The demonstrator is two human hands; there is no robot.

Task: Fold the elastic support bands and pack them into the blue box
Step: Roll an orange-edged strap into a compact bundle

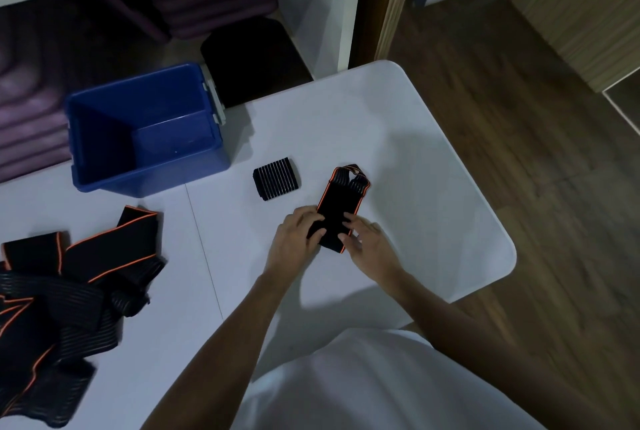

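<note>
A black support band with orange edging [341, 199] lies folded on the white table [433, 187], pointing away from me. My left hand [298, 239] grips its near left edge, fingers curled over the fabric. My right hand [367, 239] rests fingertips on its near right edge, fingers nearly straight. A small black ribbed band [276, 178] lies flat just beyond, to the left. The blue box [145, 128] stands open and looks empty at the table's far left. A heap of unfolded black and orange bands [62, 284] lies at the left.
The table's rounded right edge [498, 222] drops to a wooden floor [554, 152]. Behind the box is a shelf with purple folded items [31, 111] and a black object [252, 62]. My white shirt [381, 384] fills the lower frame.
</note>
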